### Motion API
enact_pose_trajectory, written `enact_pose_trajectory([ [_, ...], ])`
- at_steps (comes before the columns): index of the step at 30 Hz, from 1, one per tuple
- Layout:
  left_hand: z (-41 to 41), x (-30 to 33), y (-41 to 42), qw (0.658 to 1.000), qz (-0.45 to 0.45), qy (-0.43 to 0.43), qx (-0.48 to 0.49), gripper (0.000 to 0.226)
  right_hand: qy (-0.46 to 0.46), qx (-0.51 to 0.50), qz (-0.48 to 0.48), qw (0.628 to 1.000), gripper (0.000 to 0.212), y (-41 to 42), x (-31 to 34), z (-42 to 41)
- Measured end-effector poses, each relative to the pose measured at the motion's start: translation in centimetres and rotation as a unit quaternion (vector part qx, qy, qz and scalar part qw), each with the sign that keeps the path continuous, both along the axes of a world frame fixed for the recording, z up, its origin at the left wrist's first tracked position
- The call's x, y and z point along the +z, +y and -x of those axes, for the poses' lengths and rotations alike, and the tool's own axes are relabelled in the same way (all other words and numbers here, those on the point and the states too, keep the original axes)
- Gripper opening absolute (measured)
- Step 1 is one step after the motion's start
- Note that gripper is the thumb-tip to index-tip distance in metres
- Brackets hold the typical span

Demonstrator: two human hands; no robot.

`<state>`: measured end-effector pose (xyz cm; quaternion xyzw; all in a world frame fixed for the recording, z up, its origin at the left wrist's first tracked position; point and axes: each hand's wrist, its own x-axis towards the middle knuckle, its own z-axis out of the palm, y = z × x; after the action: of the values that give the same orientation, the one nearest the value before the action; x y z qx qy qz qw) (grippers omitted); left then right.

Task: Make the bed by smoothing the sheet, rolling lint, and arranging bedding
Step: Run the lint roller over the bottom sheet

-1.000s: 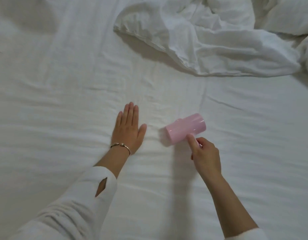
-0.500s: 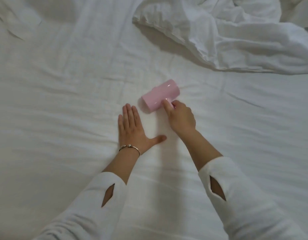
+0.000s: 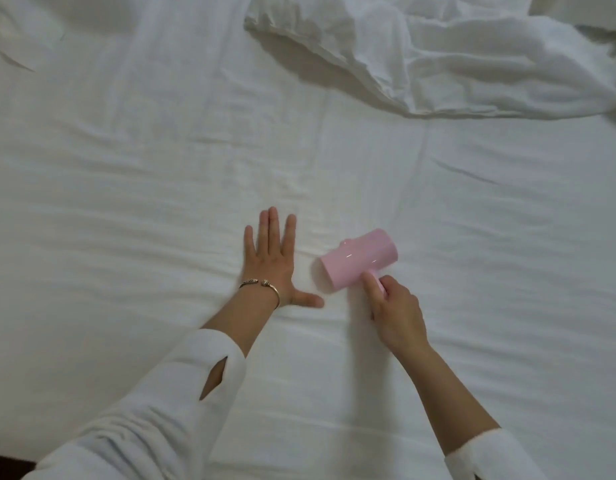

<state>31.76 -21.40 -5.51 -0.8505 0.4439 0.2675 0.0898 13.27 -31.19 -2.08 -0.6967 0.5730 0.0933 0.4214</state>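
1. The right hand (image 3: 396,311) has its fingers curled tight around the short pink handle of the lint roller (image 3: 360,259), with the forefinger laid along the handle toward the drum. The handle is almost wholly hidden inside the fist.
2. One lint roller is in view. Its drum is a smooth, glossy pale pink cylinder with small bright highlights on its upper side. It lies on its side on the sheet (image 3: 126,202), angled so that one end points to the lower left and the other to the upper right.
3. The roller sits at the middle of the bed, just beside the left hand (image 3: 270,261) and not touching it.
4. The left hand lies flat, palm down on the sheet, fingers straight and slightly spread, thumb stretched out sideways toward the roller. It holds nothing.
5. One thin metal bracelet (image 3: 261,285) circles the left wrist.
6. Two white sleeves are visible. The left sleeve (image 3: 161,410) has a narrow slit near the cuff that shows the arm beneath; the right sleeve (image 3: 486,455) shows only at the lower edge.
7. The sheet is white and covered with shallow creases, several of them running across the bed.
8. One rumpled white duvet (image 3: 455,57) is heaped at the upper right, well apart from both hands.
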Motion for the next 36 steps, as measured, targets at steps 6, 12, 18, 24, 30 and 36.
enact_pose_trajectory([
  [6, 1.7, 0.7, -0.1, 0.988, 0.023, 0.004, -0.15, 0.14, -0.118, -0.105, -0.076, 0.985, 0.05, -0.5, 3.0, 2.8],
  [12, 3.0, 0.9, -5.1, 0.992, 0.097, -0.033, -0.08, 0.095, -0.141, -0.158, -0.031, 0.977, 0.052, -3.4, 4.9, 3.9],
  [18, 3.1, -0.5, -11.8, 0.993, 0.118, 0.0, -0.007, 0.088, -0.069, -0.108, 0.053, 0.99, 0.049, -8.1, 1.8, 2.4],
  [24, 1.7, -2.1, -13.6, 0.997, 0.065, -0.03, -0.027, 0.11, -0.029, -0.043, 0.062, 0.997, 0.047, -12.8, -0.8, -2.9],
  [30, 1.3, -1.9, -14.0, 0.999, 0.018, 0.021, -0.027, 0.133, -0.032, -0.013, 0.085, 0.996, 0.05, -18.1, -1.7, -12.2],
  [36, 1.4, -1.3, -13.7, 0.999, 0.028, 0.032, -0.031, 0.149, 0.005, -0.036, 0.05, 0.998, 0.044, -13.5, -1.4, -4.4],
])
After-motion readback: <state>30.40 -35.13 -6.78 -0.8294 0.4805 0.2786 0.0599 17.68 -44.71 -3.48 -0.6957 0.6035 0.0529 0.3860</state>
